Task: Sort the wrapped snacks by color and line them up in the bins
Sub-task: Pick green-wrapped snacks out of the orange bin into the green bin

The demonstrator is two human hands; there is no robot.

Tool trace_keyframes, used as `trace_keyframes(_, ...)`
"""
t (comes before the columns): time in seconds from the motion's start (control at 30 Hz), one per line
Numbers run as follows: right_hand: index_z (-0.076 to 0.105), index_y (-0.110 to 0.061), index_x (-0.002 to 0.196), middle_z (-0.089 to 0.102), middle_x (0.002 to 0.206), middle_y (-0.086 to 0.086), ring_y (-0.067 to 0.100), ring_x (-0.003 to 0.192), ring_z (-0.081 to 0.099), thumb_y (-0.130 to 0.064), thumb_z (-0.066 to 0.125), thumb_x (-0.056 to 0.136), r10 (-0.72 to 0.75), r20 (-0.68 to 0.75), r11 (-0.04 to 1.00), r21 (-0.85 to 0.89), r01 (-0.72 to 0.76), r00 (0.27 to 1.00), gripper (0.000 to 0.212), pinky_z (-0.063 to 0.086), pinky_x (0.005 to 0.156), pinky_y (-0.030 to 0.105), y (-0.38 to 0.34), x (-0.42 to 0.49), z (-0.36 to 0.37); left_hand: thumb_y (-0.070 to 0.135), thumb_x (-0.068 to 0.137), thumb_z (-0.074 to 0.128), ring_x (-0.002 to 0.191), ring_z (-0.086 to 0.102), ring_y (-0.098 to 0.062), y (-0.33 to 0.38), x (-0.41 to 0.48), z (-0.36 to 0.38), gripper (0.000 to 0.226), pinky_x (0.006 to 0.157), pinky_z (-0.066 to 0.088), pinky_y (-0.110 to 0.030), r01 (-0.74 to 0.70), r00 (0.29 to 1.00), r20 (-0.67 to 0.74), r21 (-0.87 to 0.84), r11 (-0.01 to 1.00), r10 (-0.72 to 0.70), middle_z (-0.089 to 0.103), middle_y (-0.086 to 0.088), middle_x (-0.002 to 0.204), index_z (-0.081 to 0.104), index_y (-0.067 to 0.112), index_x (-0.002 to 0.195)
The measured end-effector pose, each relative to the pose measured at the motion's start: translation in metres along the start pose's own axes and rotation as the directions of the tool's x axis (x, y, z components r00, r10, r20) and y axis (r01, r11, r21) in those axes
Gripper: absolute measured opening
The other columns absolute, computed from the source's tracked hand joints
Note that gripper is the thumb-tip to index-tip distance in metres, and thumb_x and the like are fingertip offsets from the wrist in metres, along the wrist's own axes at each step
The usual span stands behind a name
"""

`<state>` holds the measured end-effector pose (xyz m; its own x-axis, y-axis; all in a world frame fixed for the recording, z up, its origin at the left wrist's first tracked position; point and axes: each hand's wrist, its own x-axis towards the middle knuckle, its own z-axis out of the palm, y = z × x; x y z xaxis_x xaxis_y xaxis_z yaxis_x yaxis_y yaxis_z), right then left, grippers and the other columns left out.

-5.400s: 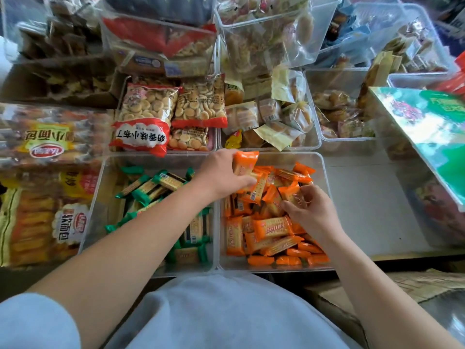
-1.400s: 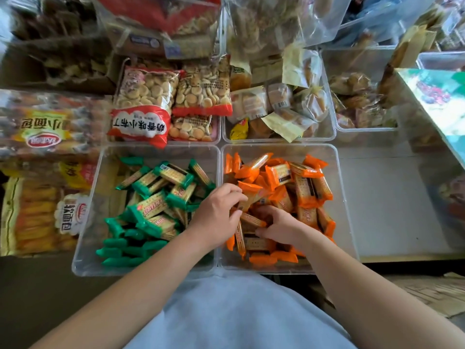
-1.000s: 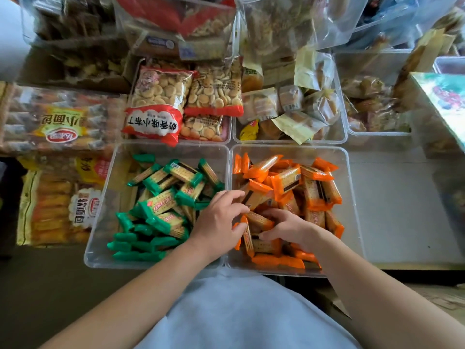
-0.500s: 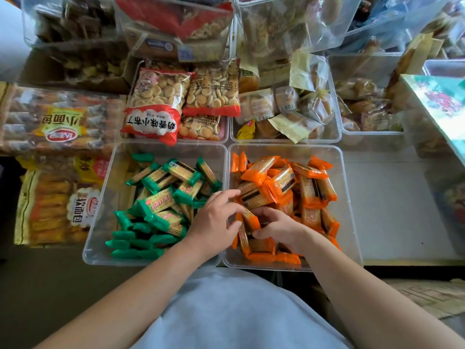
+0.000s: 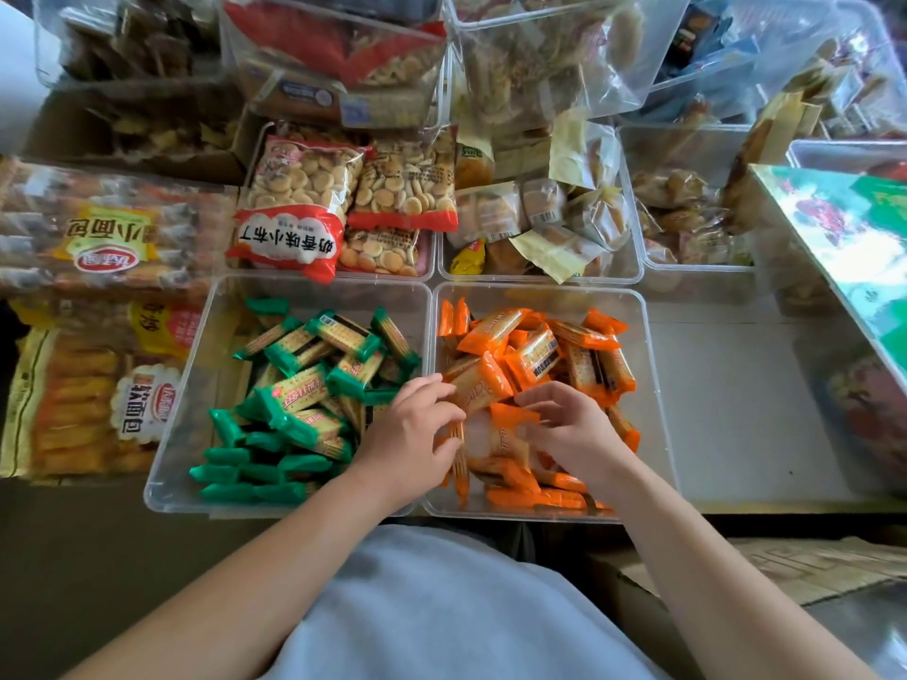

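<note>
Sorting stage: the orange snacks (image 5: pixel 535 355) lie heaped in the right bin (image 5: pixel 660 385). A few stand on edge near its left wall, apparently starting a row. The left hand (image 5: pixel 407 434) curls round these standing packets, likely to steady them. The right hand (image 5: pixel 574 429) hovers bent-fingered over the pile; whether it grips cannot be told. The green snacks (image 5: pixel 304 395) fill the adjoining left bin (image 5: pixel 189 409). Bare table (image 5: pixel 726 409) lies rightward.
</note>
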<state>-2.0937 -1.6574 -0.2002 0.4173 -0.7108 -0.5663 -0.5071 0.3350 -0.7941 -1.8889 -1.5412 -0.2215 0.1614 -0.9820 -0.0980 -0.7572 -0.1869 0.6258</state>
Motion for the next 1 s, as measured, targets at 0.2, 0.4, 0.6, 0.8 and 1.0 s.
trace_keyframes(0.2,0.072,-0.021,0.116,0.078,0.111,0.006,0.023,0.103,0.076,-0.01,0.069,0.099,0.08,-0.031,0.964,0.255,-0.069,0.996,0.02,0.065,0.084,0.044,-0.005,-0.009,-0.016,0.018,0.091,0.076,0.146,0.042,-0.019,0.002,0.001,0.002,0.025,0.117,0.04,-0.042,0.0,1.0,-0.024,0.009,1.0,0.0,0.063,0.0,0.141,0.078,0.018,0.116)
trace_keyframes(0.4,0.069,-0.03,0.109,0.072,0.106,-0.007,0.01,0.099,0.069,-0.016,0.078,0.091,-0.044,-0.322,0.999,0.005,0.048,0.946,0.023,0.061,0.073,0.027,-0.011,-0.014,-0.015,0.015,0.094,0.07,0.139,0.047,-0.02,0.004,0.006,-0.001,0.024,0.113,0.04,-0.037,-0.026,0.998,-0.058,0.039,0.999,0.028,0.064,-0.001,0.138,0.077,0.015,0.117)
trace_keyframes(0.6,0.073,-0.025,0.109,0.078,0.103,-0.006,0.014,0.093,0.075,-0.018,0.081,0.09,-0.037,0.189,0.987,-0.149,0.066,0.981,0.022,0.064,0.086,0.038,-0.012,-0.017,-0.01,0.017,0.094,0.07,0.131,0.054,-0.018,0.017,0.012,0.0,0.025,0.107,0.049,-0.039,-0.056,0.998,-0.008,0.036,0.998,0.056,0.065,0.002,0.135,0.076,0.019,0.118)
trace_keyframes(0.8,0.075,-0.026,0.106,0.077,0.103,-0.008,0.014,0.102,0.073,-0.006,0.066,0.098,0.004,-0.03,0.984,-0.177,-0.009,1.0,0.024,0.059,0.081,0.023,-0.004,-0.011,-0.043,0.016,0.1,0.061,0.123,0.057,-0.012,0.032,0.027,0.001,0.028,0.106,0.049,-0.031,-0.078,0.992,0.099,-0.007,0.997,0.079,0.066,0.006,0.132,0.072,0.02,0.125)
trace_keyframes(1.0,0.069,-0.025,0.124,0.069,0.12,-0.008,0.014,0.114,0.063,-0.008,0.057,0.098,-0.029,-0.2,0.926,-0.373,-0.049,0.979,0.033,0.052,0.095,0.028,0.015,0.0,-0.058,0.017,0.098,0.063,0.116,0.06,-0.02,0.048,0.068,0.031,0.023,0.099,0.055,-0.044,-0.185,0.94,0.302,0.052,0.981,0.161,0.064,0.002,0.123,0.071,0.017,0.119)
